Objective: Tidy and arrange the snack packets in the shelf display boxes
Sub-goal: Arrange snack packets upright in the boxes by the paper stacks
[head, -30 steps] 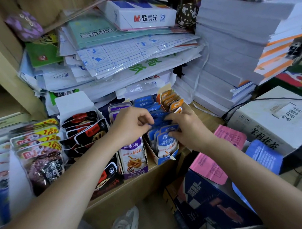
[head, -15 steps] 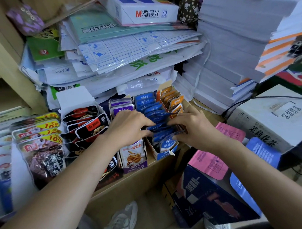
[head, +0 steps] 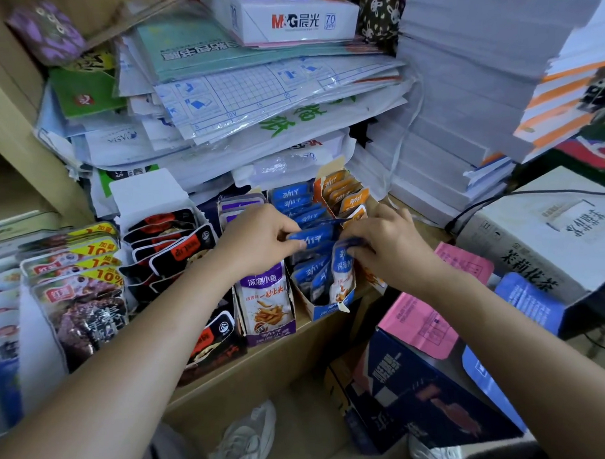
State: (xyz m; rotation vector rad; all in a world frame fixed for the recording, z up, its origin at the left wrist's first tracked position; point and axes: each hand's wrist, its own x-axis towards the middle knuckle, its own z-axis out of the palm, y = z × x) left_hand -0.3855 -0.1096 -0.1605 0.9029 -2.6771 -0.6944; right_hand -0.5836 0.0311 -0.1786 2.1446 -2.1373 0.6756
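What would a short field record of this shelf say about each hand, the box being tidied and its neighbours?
left hand: pinches blue foil snack packet
right hand: pinches second blue foil packet, nearer the front
box in work: blue cardboard display box
left neighbour: purple cardboard display box
right neighbour: orange foil packets

The display box point(head: 326, 309) sits on the shelf point(head: 264, 364), packets point(head: 313, 273) standing in it. Left of it stands a second box point(head: 270, 335); behind it, stacked papers point(head: 255, 93); below its front, a floor carton point(head: 420, 390).
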